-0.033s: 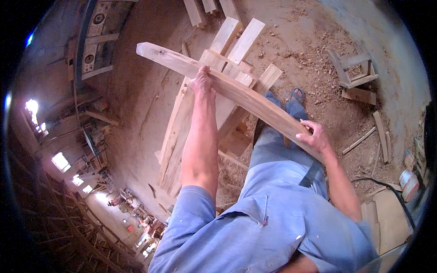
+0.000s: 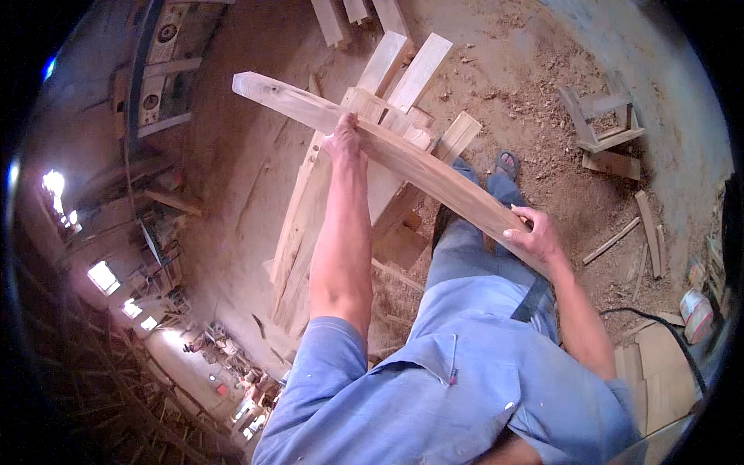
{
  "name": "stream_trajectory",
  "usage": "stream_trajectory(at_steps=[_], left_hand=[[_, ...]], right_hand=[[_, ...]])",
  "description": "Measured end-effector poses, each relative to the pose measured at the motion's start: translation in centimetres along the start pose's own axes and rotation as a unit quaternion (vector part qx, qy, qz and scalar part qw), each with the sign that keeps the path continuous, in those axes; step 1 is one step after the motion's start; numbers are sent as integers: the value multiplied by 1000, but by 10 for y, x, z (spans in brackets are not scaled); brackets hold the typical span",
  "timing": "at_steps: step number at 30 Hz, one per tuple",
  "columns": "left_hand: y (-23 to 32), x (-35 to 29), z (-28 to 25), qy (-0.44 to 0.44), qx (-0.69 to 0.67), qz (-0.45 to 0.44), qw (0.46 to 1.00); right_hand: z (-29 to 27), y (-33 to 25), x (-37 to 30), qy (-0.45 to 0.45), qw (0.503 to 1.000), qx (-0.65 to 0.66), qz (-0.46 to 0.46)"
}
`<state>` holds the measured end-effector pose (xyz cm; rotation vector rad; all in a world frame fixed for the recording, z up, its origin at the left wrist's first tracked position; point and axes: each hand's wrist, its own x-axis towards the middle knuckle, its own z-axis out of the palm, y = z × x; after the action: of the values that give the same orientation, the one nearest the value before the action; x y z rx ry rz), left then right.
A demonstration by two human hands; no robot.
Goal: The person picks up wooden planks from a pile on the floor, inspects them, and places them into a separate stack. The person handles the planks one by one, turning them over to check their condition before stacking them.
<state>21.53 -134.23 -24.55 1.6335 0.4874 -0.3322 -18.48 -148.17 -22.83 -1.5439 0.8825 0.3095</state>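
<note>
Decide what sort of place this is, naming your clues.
Probably a woodworking shop: the left hand and right hand hold a long plank, cut boards are piled nearby, and wood strips lie on the floor.

Brown, dusty floor [image 2: 252, 143], strewn with wood chips [image 2: 535, 108] toward its right edge, where a small wooden frame [image 2: 618, 139] sits. Beyond the floor's left edge, bright window openings [image 2: 104, 277] glare white from a dim wall [image 2: 85, 132]. Near its upper left corner, pale panels [image 2: 155, 87] carry round motifs. Jumbled clutter [image 2: 252, 380] lines its lower left edge.
</note>
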Motion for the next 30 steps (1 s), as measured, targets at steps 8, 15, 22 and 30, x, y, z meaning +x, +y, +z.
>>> stream_trajectory(at_steps=[8,15,22,30], left_hand=[[-6,41,36,9,64,-9,998],[-13,60,41,0,92,33,995],[-12,66,38,-35,46,90,994],[27,132,7,-161,-64,-71,982]], right_hand=[[19,8,37,20,998,62,21],[25,-8,43,17,996,76,32],[13,-26,46,-20,992,83,93],[39,-88,96,-14,997,71,7]])
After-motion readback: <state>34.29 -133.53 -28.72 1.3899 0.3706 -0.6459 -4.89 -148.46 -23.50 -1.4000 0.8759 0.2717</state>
